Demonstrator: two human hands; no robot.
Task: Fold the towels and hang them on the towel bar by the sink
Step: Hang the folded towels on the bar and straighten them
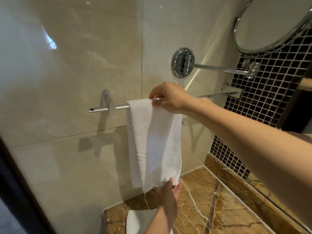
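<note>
At the bottom edge, a second white towel (135, 222) is seen lying on the brown marble counter (211, 208), partly hidden by the left forearm. Just above it, the lower edge of the hanging white towel (152, 141) is pinched between thumb and fingers of the left hand (168, 191). Higher up, the towel is draped over the chrome towel bar (108, 108), and its top right corner is pinched at the bar by the right hand (168, 98). Behind, a round mirror (273, 22) is carried on a chrome arm (219, 68) fixed to the beige tiled wall (67, 65).
</note>
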